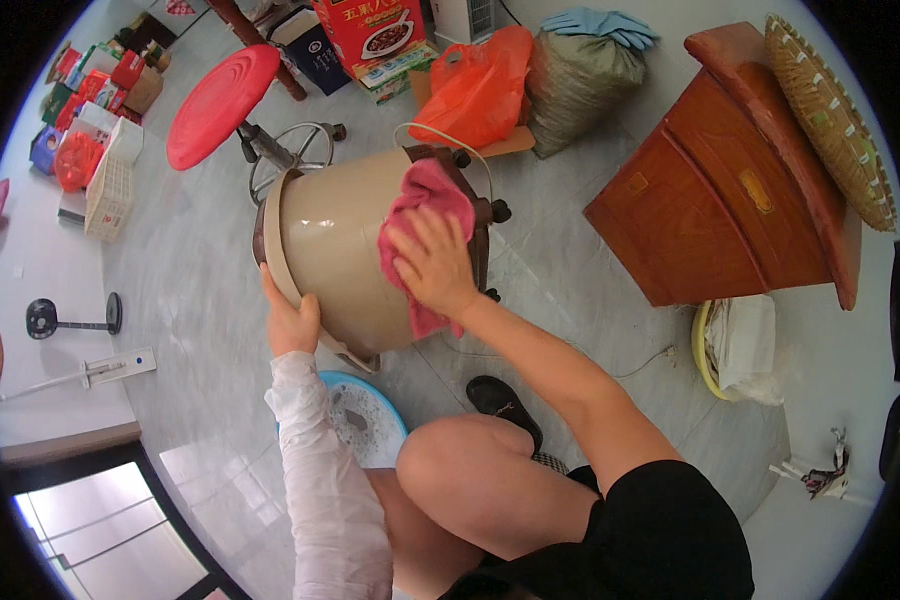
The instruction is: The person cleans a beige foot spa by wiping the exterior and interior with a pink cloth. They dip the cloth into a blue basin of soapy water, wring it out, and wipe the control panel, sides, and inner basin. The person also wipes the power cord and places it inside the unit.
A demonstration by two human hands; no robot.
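Observation:
A beige round-bodied appliance (337, 240) with a brown base, casters and a power cord lies tilted on its side on the floor. My left hand (291, 315) grips its rim at the left, thumb and fingers on either side. My right hand (435, 262) lies on a pink cloth (433, 191), pressing it against the body near the brown base; the palm side and fingertips are partly hidden. Below the appliance, partly behind my left sleeve, is a blue-rimmed basin (367, 420) of soapy water.
A red round stool (225, 105) on a wheeled metal base stands behind the appliance. Boxes, an orange plastic bag (472, 90) and a stuffed sack (585, 82) line the back. At the right are a wooden cabinet (705, 195) and a yellow-rimmed basin (701, 352). The cord's plug (669, 351) lies on the floor.

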